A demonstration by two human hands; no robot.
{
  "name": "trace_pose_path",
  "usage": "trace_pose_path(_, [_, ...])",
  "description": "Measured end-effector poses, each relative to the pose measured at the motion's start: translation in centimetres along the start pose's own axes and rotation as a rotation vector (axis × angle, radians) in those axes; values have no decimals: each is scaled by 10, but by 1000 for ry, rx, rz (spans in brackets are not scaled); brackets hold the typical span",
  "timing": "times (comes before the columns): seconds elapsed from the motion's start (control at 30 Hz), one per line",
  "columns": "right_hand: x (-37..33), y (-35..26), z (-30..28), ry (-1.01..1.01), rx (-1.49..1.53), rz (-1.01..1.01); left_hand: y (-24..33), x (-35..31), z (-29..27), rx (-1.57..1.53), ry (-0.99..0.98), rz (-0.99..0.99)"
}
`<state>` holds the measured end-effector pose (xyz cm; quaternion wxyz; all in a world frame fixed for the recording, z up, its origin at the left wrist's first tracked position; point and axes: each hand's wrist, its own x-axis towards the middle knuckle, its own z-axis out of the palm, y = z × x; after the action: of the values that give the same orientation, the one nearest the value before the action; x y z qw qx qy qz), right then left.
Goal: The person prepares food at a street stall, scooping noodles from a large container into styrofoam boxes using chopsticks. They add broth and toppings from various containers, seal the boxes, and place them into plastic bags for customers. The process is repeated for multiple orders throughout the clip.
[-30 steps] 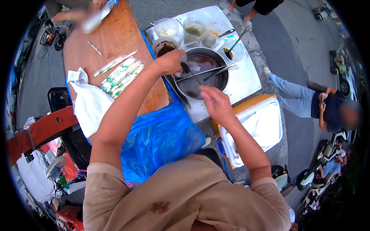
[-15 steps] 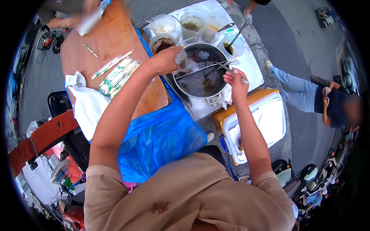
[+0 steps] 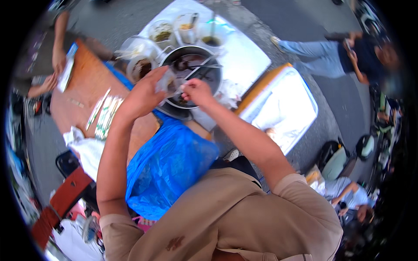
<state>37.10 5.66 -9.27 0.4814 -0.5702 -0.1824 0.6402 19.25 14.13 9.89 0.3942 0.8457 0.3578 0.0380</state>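
The left hand (image 3: 146,93) has its fingers curled around a clear plastic bag (image 3: 167,82), its upper part bunched against them; the right hand (image 3: 198,92) pinches the bag's edge between thumb and fingers. The bag hangs between the two sets of fingers, over the near-left part of a round metal pot (image 3: 217,79). What the bag contains is hard to make out through the blur. Just beyond the right fingers, dark liquid fills the pot, and a straight metal divider (image 3: 201,66) crosses it.

Close to the left fingers, on their far side, stands a tub of dark red paste (image 3: 141,68), with a pale tub (image 3: 130,43) behind it. Farther beyond the fingers, past the pot, are a tub with green contents (image 3: 162,35), a tub with orange contents (image 3: 186,27) and a tub with dark green contents (image 3: 211,40), all on a white surface (image 3: 248,54).

To the left of the left fingers, wrapped chopsticks (image 3: 106,117) lie on a wooden surface (image 3: 80,85), with a white towel (image 3: 89,150) nearer the body. Below both hands' fingers spreads a blue plastic sheet (image 3: 172,163). Well to the right of the right fingers sits a white box (image 3: 281,111).
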Motion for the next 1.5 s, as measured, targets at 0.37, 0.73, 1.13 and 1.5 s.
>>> trace_pose_path(0.37, [-241, -62, -109, 186, -457, -784, 175, 17, 74, 420, 44, 377])
trace_pose_path(0.73, [-559, -46, -256, 812, -730, -1045, 457, -45, 286, -542, -541, 887])
trace_pose_path(1.13, [-789, 16, -392, 1268, -980, -1015, 542, -133, 560, -879, -1233, 295])
trace_pose_path(1.5, [-852, 10, -456, 1413, -984, -632, 627, -94, 625, -348, -1534, 336])
